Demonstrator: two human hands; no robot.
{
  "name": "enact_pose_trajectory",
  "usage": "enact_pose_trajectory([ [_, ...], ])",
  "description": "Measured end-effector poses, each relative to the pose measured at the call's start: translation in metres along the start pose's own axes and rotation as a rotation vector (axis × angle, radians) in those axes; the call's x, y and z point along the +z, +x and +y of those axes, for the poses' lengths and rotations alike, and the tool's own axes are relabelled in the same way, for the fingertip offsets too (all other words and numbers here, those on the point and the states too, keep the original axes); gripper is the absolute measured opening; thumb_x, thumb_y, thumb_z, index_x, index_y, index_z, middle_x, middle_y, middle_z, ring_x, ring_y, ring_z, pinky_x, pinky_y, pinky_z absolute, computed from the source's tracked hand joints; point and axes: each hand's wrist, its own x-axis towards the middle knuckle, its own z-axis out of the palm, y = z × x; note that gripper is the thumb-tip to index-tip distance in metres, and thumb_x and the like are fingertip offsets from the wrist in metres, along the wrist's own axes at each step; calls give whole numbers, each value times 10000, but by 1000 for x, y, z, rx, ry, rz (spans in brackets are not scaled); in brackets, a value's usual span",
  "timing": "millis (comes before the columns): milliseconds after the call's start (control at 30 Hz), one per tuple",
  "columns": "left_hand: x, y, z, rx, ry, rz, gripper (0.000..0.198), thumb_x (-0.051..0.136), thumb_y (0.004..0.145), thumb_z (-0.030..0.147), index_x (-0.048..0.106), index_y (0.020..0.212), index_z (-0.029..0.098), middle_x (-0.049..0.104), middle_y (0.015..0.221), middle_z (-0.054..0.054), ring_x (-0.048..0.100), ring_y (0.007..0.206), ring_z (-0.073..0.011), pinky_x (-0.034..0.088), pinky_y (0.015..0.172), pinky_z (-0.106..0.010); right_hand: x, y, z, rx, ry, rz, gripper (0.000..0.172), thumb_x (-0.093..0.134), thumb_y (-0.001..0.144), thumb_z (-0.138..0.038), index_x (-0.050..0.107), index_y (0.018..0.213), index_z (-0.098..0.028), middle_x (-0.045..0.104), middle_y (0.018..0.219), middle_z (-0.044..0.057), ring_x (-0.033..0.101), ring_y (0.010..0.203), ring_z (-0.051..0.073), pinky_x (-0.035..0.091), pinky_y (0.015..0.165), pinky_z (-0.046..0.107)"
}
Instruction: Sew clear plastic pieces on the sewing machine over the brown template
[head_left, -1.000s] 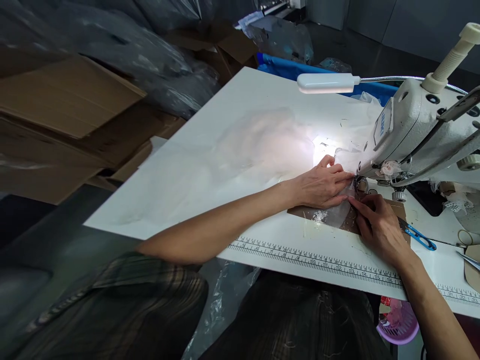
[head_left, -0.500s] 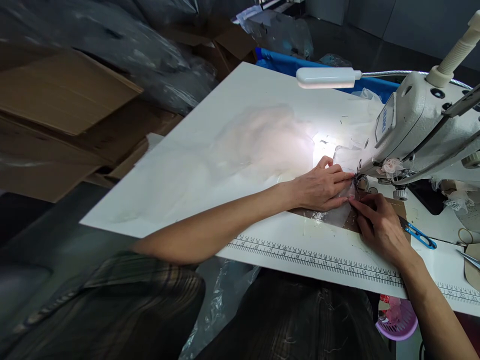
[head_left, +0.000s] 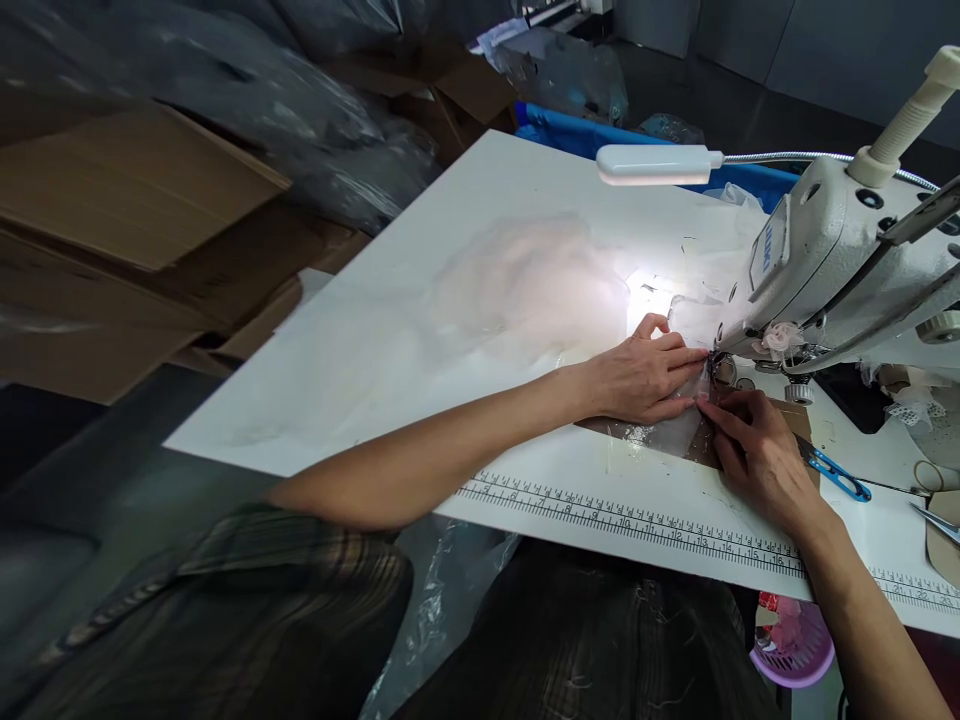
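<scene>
A white sewing machine [head_left: 832, 250] stands at the right of the table. My left hand [head_left: 649, 375] lies flat with its fingers stretched out on thin sheer fabric [head_left: 675, 435], its fingertips close beside the presser foot [head_left: 716, 368]. Just in front of the foot, my right hand [head_left: 765, 450] pinches the fabric's edge between thumb and forefinger, almost touching the left fingers. A pale, gauzy heap of fabric [head_left: 525, 280] spreads over the table behind my left arm. The needle is too small to make out.
Blue thread snips [head_left: 838, 472] lie right of my right hand. A ruler strip [head_left: 622, 520] runs along the white table's [head_left: 300, 430] front edge. Above the fabric hangs a lamp [head_left: 660, 165]. Cardboard boxes [head_left: 135, 190] stand at left; a pink basket [head_left: 799, 650] sits below the table.
The view has shifted very slightly. Both hands keep the same places by the presser foot, and no clear movement of the fabric shows.
</scene>
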Motion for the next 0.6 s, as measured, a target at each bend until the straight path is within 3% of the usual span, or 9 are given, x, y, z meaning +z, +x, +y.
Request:
enact_pose_trajectory([
  [600, -3, 1, 3, -33, 22, -43, 422, 351, 1025, 384, 670, 1131, 129, 631, 1322, -139, 582, 981, -257, 284, 967, -453, 0, 1, 0, -8, 15, 30, 362, 471, 921, -168, 695, 1205, -197, 585, 999, 117, 585, 811, 209, 566, 710, 395],
])
